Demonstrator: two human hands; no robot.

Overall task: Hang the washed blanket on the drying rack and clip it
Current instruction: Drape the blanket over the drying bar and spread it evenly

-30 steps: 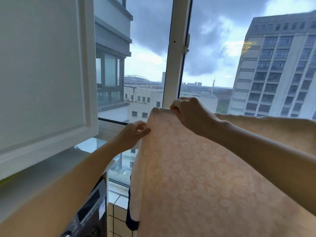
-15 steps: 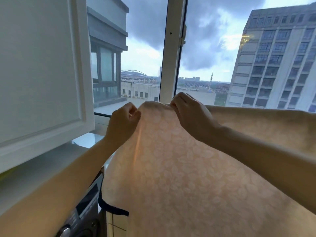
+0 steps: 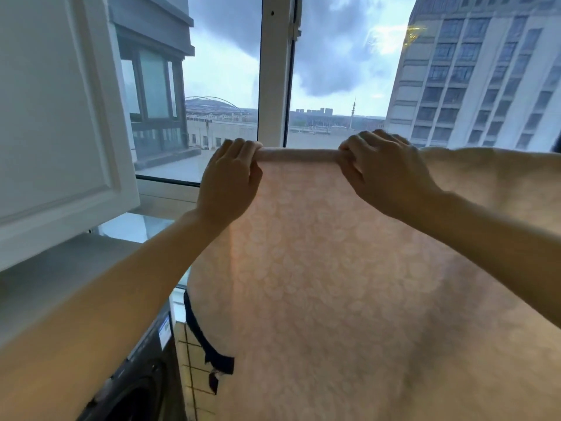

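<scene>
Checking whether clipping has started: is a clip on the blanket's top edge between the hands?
No, the top fold of the blanket between the left hand and right hand shows bare fabric, no clip.

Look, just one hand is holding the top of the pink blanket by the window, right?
No, both do. In the head view the left hand and the right hand each grip the top of the pink blanket by the window.
</scene>
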